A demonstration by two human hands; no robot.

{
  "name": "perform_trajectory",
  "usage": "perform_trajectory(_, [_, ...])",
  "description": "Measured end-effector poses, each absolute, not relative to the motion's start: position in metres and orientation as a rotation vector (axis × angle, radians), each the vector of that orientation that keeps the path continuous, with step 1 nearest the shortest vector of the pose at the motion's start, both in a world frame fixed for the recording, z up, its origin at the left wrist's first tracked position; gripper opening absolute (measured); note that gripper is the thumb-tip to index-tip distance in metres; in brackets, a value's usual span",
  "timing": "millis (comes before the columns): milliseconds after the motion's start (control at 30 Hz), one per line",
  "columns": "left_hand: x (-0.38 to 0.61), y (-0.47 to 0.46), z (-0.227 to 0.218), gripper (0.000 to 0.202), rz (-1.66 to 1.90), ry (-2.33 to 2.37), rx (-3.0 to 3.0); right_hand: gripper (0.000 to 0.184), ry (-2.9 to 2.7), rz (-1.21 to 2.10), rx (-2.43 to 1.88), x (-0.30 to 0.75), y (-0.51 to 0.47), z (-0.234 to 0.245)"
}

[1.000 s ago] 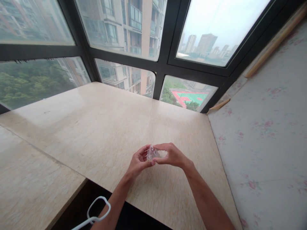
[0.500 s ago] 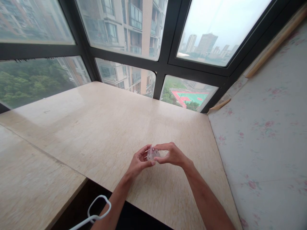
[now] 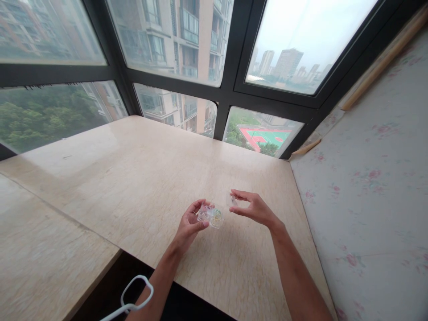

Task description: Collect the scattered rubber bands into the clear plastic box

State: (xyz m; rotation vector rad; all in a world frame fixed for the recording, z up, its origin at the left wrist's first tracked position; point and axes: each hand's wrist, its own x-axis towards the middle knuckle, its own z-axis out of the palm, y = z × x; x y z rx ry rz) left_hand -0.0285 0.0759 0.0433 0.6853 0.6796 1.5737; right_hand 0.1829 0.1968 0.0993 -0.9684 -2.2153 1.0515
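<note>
L hand (image 3: 191, 221) grips clear box (image 3: 210, 215) w/ coloured loops (image 3: 216, 213), kind unclear; R hand (image 3: 256, 208) pinches see-through lid (image 3: 232, 200), barely visible, over desk (image 3: 133, 178) nr front edge.

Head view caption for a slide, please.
Left hand holds a small clear box of coloured loops over a counter; right hand holds a clear lid beside it.

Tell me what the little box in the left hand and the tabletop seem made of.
Small box in the left hand: probably clear, glossy plastic, since coloured rings show through it. The lid in the right hand looks the same. Tabletop: polished beige stone or a stone-look slab, veined and shiny.
</note>
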Motion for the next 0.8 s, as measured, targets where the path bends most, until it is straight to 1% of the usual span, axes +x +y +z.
perform_trajectory(133, [-0.034,0.075,0.041,0.052,1.623,0.559,0.558,0.059,-2.368,0.767,-1.099,0.190,0.203,0.091])
perform_trajectory(233, [-0.039,0.074,0.042,0.046,1.645,0.457,0.431,0.057,-2.465,0.681,-1.155,0.188,0.205,0.082])
perform_trajectory(433, [-0.057,0.077,0.043,0.039,1.696,0.391,0.171,0.056,-2.566,0.769,-1.215,0.186,0.206,0.073])
perform_trajectory(533, [-0.074,0.081,0.043,0.036,1.740,0.399,0.084,0.052,-2.562,0.762,-1.246,0.190,0.207,0.074])
perform_trajectory(600, [-0.088,0.084,0.044,0.033,1.781,0.427,0.044,0.050,-2.550,0.760,-1.248,0.191,0.207,0.076])
perform_trajectory(800, [-0.135,0.099,0.053,0.028,1.871,0.623,0.013,0.053,-2.502,0.702,-1.329,0.197,0.193,0.067])
